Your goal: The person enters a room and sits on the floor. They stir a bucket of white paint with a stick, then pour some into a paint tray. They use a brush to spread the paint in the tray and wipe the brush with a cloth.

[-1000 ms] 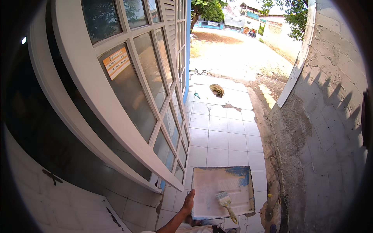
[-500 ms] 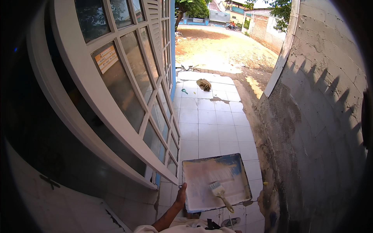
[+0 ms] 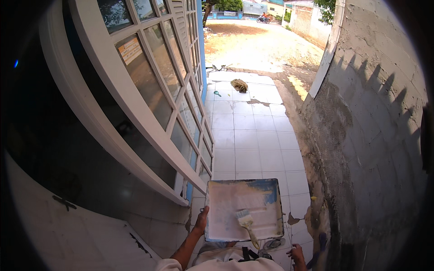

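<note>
My left hand [image 3: 202, 217] grips the left edge of a rectangular paint tray [image 3: 226, 198], its inside pale pink with blue smears. A paintbrush [image 3: 246, 221] with pale bristles and an olive handle lies in the tray, handle over the near edge. My right hand [image 3: 296, 253] is low at the right, below and apart from the tray, fingers curled; what they hold, if anything, is too small to make out.
An open white glazed door [image 3: 181, 104] stands at left. A rough block wall [image 3: 370, 135] runs along the right of a cracked tiled walkway [image 3: 246, 140]. On it lie a crumpled olive cloth [image 3: 239, 86] and a small teal object [image 3: 217, 93]. A motorbike rider [image 3: 263, 17] is far off.
The tray and my left hand have moved up and left in the view. My right hand has come into sight at the lower right. The distant rider has moved leftward.
</note>
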### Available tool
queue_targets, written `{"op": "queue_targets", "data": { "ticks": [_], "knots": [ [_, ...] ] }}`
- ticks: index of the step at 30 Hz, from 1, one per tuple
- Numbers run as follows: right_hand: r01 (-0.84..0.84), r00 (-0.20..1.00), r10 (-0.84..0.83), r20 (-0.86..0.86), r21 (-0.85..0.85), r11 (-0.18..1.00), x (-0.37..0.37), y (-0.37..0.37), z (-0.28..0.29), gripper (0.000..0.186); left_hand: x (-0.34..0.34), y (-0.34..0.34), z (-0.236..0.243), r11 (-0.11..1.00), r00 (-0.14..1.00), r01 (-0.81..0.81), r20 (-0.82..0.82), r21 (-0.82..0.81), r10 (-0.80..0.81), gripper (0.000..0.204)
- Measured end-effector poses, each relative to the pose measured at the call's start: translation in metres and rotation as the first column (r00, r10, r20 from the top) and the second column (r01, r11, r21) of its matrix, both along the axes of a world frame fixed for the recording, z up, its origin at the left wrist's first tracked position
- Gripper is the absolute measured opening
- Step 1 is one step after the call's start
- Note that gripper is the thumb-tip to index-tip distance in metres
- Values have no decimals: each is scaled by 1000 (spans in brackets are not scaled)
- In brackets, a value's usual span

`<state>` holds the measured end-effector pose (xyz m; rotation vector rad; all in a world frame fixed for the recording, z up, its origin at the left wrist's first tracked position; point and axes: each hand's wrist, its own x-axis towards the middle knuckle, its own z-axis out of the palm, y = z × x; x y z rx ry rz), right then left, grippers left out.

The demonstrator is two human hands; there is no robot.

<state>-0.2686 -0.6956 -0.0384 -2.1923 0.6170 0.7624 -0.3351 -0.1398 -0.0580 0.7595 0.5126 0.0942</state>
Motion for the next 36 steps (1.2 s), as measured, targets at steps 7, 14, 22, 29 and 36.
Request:
{"op": "queue_targets", "data": {
  "ticks": [7,14,22,29,36],
  "knots": [
    [-201,979,202,19,-60,978,25,41,27,59,-49,42,-137,972,979,101,-193,213,-60,65],
    [-190,982,189,-8,-34,981,-15,71,-8,51,-109,75,-145,991,990,65,-131,121,-49,63],
    [-229,973,228,-23,-40,973,-75,113,-21,34,-170,129,-119,991,991,129,-42,38,-127,66],
    [-266,964,265,-35,-36,963,-107,137,-28,29,-230,152,-136,986,978,134,-175,96,-116,73],
    [-408,913,408,-19,-15,913,-99,159,-30,27,-290,170,-149,982,969,15,-247,186,32,79]
  ]
}}
